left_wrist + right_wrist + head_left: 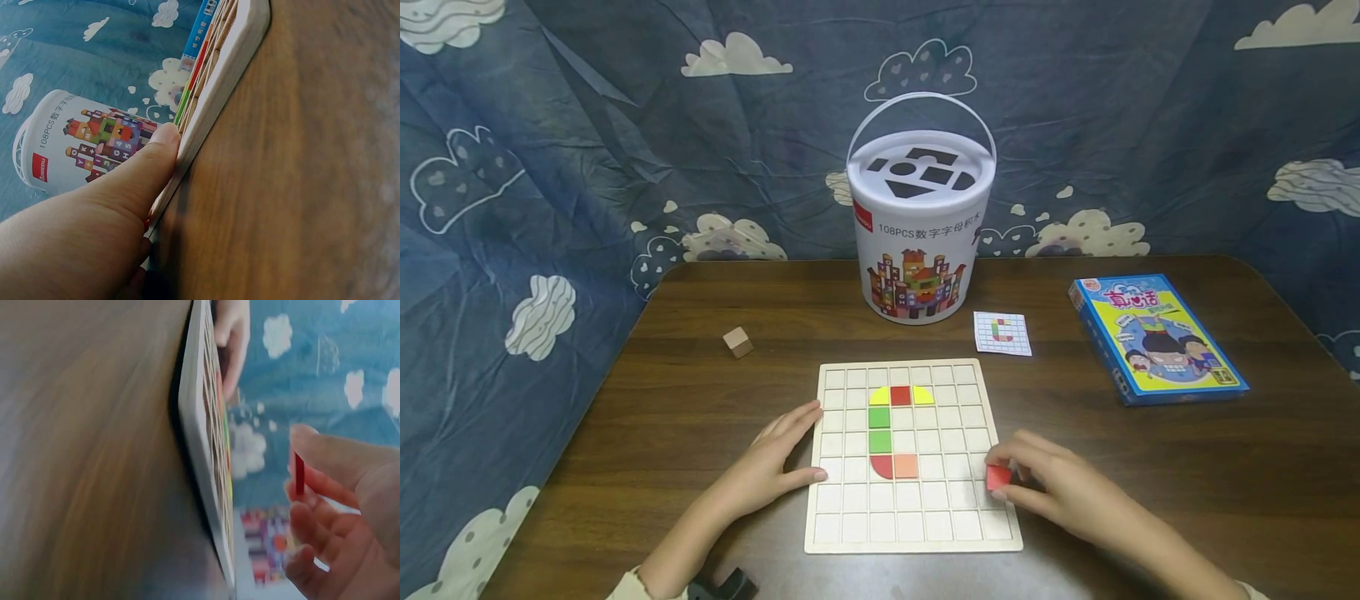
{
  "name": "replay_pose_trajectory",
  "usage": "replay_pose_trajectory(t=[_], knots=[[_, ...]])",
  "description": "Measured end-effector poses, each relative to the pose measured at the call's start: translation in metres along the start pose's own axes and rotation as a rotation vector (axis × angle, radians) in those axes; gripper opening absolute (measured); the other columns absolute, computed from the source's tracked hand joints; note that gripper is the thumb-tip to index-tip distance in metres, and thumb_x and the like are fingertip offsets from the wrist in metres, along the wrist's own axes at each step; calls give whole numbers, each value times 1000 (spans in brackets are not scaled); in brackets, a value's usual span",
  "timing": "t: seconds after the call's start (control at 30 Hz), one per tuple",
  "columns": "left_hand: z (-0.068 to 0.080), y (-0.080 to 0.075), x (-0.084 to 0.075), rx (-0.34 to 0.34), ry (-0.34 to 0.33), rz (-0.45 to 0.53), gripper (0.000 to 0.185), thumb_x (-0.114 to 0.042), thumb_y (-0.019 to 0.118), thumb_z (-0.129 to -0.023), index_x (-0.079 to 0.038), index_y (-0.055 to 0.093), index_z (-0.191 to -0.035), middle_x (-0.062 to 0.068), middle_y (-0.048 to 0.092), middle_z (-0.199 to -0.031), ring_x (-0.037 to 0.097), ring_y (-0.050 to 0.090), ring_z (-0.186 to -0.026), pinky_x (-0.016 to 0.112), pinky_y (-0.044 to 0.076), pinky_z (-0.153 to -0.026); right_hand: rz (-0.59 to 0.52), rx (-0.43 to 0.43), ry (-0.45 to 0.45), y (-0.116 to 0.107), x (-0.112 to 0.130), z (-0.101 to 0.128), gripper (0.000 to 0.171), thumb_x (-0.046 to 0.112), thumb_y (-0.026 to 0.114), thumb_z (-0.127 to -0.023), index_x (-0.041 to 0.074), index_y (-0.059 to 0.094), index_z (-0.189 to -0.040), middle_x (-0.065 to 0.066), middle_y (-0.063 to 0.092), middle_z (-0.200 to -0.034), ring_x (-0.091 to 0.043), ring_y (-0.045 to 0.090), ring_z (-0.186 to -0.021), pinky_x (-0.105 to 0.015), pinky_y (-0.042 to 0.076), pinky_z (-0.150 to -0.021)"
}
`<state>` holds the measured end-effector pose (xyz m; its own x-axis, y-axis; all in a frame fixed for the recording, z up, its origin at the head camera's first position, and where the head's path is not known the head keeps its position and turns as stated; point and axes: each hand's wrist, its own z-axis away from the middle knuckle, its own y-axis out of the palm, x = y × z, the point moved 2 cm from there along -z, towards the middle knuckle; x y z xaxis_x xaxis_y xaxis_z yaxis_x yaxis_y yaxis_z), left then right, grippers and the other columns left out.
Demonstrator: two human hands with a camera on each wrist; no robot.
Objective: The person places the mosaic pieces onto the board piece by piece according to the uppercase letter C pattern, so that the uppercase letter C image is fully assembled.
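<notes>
A pale wooden grid board (857,527) lies on the table. On it a yellow rounded tile (878,397), a red square tile (900,396) and another yellow rounded tile (922,396) form a row. Below the left one come two green squares (879,429), a red rounded tile (882,467) and an orange square (906,467). My left hand (767,465) touches the board's left edge, thumb and fingers spread. Over the right edge, my right hand (1056,487) pinches a thin red tile (997,477) between thumb and fingers; the right wrist view shows this tile (299,475) edge-on, above the board.
Behind the board stands a white lidded bucket (921,242) with a handle. A small pattern card (1003,333) lies beside it. At the right is a blue and yellow box (1161,337), at the left a small wooden cube (738,342). A cloud-patterned cloth (625,167) hangs behind.
</notes>
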<state>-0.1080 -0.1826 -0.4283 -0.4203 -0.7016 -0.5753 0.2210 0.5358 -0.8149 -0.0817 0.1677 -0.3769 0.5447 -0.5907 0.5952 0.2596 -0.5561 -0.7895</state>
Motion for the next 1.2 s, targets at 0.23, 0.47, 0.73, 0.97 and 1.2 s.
replay_pose_trajectory(t=[0.23, 0.47, 0.73, 0.97, 1.2], knots=[[0, 1, 0, -5, 5, -3, 77, -53, 58, -79, -13, 33, -140, -1, 26, -145, 27, 27, -128, 53, 24, -98, -5, -80, -112, 27, 9, -26, 21, 20, 69, -80, 12, 62, -99, 11, 54, -93, -5, 49, -76, -22, 46, -66], [-1, 1, 0, -7, 7, 3, 76, -48, 62, -79, -13, 33, -140, -1, 26, -145, 27, 27, -128, 52, 24, -98, 12, -62, -55, 48, 7, -41, 23, 20, 71, -77, 13, 64, -97, 10, 54, -91, -6, 47, -81, -24, 44, -71], [-1, 1, 0, -3, 6, 3, 77, -52, 60, -79, -13, 33, -140, -1, 26, -145, 28, 27, -128, 52, 24, -98, -4, -42, -15, 53, 3, -44, 22, 20, 70, -78, 14, 64, -98, 10, 53, -94, -6, 48, -86, -28, 44, -78], [0, 1, 0, 2, -4, 6, 77, -50, 61, -79, -14, 32, -141, -1, 25, -145, 28, 26, -128, 53, 24, -98, -3, -63, -13, 54, 4, -46, 15, 16, 68, -80, 14, 66, -94, 11, 53, -91, -5, 48, -82, -25, 44, -74], [0, 0, 0, 7, -7, 1, 76, -49, 61, -80, -13, 32, -140, -1, 25, -145, 27, 25, -129, 52, 24, -99, 0, 4, 8, 50, 4, -47, 26, 23, 67, -81, 13, 63, -105, 9, 54, -98, -6, 48, -87, -27, 45, -78]])
